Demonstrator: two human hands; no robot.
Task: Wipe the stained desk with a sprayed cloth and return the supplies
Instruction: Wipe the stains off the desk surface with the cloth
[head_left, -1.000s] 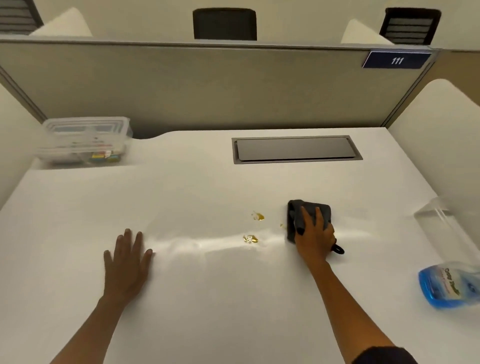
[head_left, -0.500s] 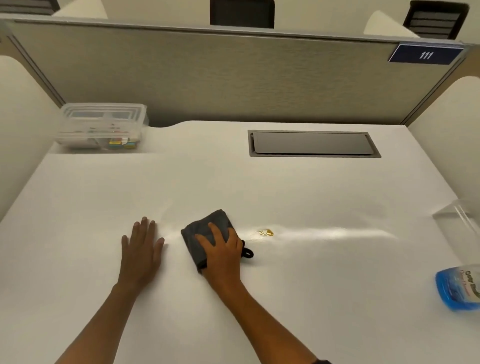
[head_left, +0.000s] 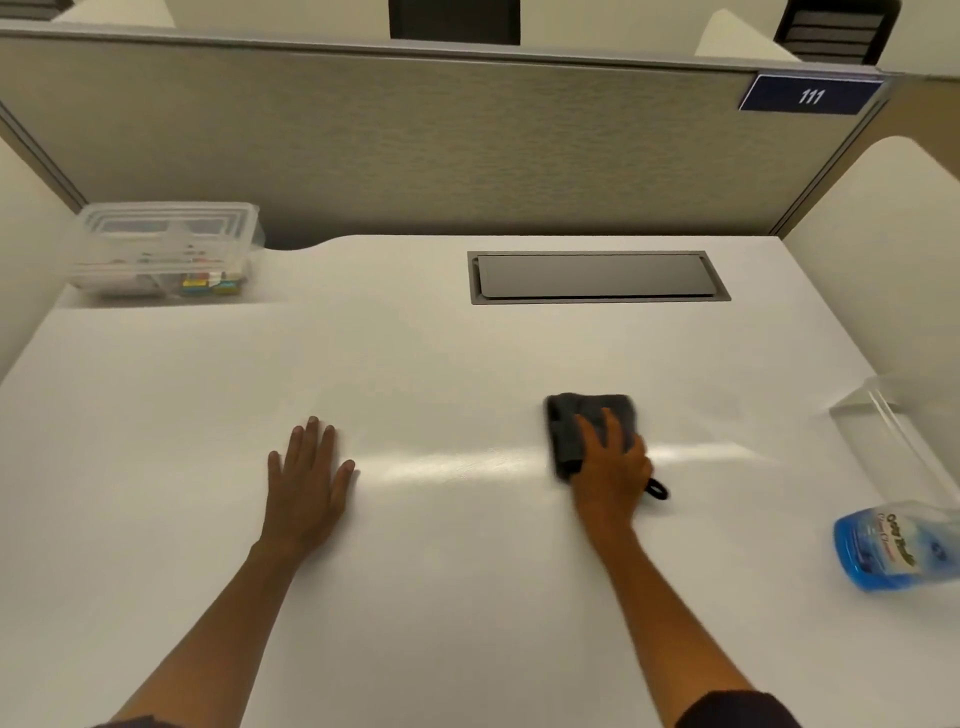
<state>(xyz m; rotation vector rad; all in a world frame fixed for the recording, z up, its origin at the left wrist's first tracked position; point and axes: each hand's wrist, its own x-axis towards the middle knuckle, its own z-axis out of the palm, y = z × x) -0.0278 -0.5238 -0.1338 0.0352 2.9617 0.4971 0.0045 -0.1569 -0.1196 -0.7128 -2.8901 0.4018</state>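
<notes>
Far left sat the bin. The left hand lay flat and empty, bracing on the desk. The right hand pressed the cloth, swept back right, and the yellow spots were gone (wiping looked nearly done). The bottle lay near the right edge; open room everywhere between.

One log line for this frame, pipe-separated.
phase: wiping | right hand: pressing grey cloth on desk | left hand: flat, bracing | stains: none visible | spray bottle: right edge

Clear lidded box far left, coloured items inside, blurred; grey hatch; "111" plate on partition.
</notes>
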